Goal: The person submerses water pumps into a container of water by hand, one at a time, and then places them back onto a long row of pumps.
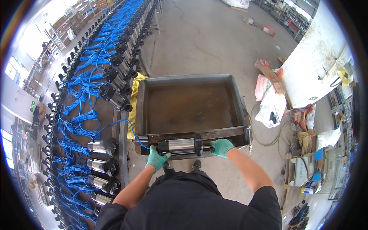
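A submersible pump (180,145) with a shiny steel body and black ends lies on its side along the near edge of a metal water tank (184,79). My left hand (156,158), in a green glove, is closed around the pump's left black end. Gloved in green too, my right hand (222,147) is closed on a short dark rod-like piece (207,148) beside the pump's right end; whether this piece is joined to the pump cannot be made out. A blue cable (131,124) runs from near the pump's left end toward the bench.
Left of the tank, a long bench (123,149) carries many steel pumps (102,165) and bundled blue cables (78,128). Brownish water (188,107) fills the tank. White sacks (271,107) and a loose hose (264,145) lie on the floor to the right, near a white panel (316,57).
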### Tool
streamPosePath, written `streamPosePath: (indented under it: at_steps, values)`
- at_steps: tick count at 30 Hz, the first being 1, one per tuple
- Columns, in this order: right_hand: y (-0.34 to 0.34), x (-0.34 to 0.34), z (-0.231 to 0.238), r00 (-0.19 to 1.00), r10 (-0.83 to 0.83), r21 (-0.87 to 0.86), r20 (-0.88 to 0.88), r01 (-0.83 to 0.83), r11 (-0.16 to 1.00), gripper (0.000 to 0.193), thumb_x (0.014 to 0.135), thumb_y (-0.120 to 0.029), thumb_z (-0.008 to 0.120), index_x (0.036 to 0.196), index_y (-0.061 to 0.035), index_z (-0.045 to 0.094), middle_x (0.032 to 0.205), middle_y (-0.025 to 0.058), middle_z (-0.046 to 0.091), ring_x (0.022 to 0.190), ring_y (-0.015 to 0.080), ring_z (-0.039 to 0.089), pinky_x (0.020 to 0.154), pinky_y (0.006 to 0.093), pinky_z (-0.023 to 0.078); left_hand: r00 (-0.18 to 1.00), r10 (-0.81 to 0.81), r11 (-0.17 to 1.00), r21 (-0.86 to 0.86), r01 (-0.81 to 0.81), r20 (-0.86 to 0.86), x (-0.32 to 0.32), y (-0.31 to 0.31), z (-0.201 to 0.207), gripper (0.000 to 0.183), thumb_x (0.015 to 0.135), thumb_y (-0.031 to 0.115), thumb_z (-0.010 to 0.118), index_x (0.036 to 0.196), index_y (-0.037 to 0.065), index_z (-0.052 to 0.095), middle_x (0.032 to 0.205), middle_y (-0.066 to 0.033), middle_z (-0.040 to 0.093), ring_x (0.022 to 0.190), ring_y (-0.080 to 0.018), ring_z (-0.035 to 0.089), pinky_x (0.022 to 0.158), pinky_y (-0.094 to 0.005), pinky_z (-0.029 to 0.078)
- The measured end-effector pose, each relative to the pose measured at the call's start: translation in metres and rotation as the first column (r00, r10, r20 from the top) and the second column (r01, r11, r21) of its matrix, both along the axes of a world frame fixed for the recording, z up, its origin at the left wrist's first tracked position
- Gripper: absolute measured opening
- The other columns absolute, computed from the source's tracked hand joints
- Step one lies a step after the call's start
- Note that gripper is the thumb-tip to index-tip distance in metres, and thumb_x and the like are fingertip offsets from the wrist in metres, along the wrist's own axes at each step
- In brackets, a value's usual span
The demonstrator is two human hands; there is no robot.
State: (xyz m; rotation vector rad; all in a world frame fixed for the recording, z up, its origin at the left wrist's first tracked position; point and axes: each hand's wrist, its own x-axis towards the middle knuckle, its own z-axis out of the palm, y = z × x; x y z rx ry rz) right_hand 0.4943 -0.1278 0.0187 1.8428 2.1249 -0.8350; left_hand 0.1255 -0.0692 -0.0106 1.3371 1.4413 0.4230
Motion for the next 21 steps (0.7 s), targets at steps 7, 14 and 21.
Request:
streamPosePath:
  at_steps: [7,14,21]
  values:
    - [0.013,0.007,-0.001,0.996,0.087,-0.038,0.005,-0.087,0.995,0.032,0.086,-0.034,0.065,0.102,-0.0079,0.073,0.101,0.0204,0.072,0.097,0.0412,0.068,0.086,0.0492,0.054,0.978,0.040,0.992,0.112,-0.064,0.203,0.009,0.005,-0.009,0.061,0.081,0.012,0.085,0.122,0.002,0.041,0.111,-0.0090,0.063,0.099,-0.0173,0.058,0.092,-0.0305,0.049]
    - [0.020,0.004,0.019,0.983,-0.158,-0.221,-0.091,0.135,0.966,0.043,0.082,-0.034,0.070,0.117,-0.0087,0.071,0.116,0.0163,0.071,0.105,0.0388,0.067,0.090,0.0490,0.053,0.999,0.031,0.986,0.160,-0.034,0.022,-0.002,0.010,-0.012,0.060,0.082,0.016,0.085,0.122,0.002,0.042,0.110,-0.0103,0.063,0.098,-0.0193,0.058,0.091,-0.0318,0.048]
    - [-0.094,0.092,-0.031,0.423,-0.882,0.478,-0.210,0.831,0.285,0.052,0.080,-0.026,0.077,0.125,-0.0038,0.060,0.113,0.0220,0.068,0.103,0.0392,0.066,0.092,0.0458,0.051,0.996,0.056,0.987,0.156,-0.044,-0.076,-0.002,0.006,-0.001,0.059,0.082,0.016,0.085,0.120,0.002,0.043,0.109,-0.0100,0.063,0.097,-0.0194,0.057,0.092,-0.0316,0.047]
